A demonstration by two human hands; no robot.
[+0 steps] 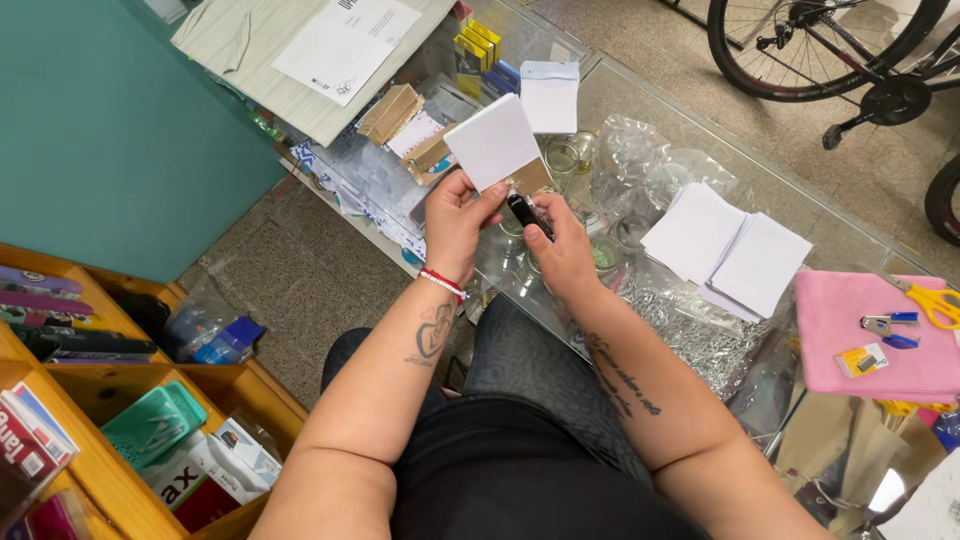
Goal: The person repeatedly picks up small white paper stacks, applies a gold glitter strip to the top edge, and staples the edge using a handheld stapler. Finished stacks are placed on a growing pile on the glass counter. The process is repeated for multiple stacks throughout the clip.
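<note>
My left hand (455, 222) pinches the lower edge of a small white card packet (496, 143) with a tan backing, held up over the glass counter (640, 100). My right hand (562, 250) grips a small black object (527, 213) pressed against the packet's bottom corner; I cannot tell what kind of tool it is. Both hands meet just above my lap. A red and white bracelet sits on my left wrist.
A stack of white cards (728, 250) lies on the glass to the right, with crumpled clear plastic bags (650, 170) beside it. A pink cloth (870, 335) carries yellow scissors (935, 300) and small blue clips. Wooden shelves (100, 400) stand at left, a bicycle (830, 50) behind.
</note>
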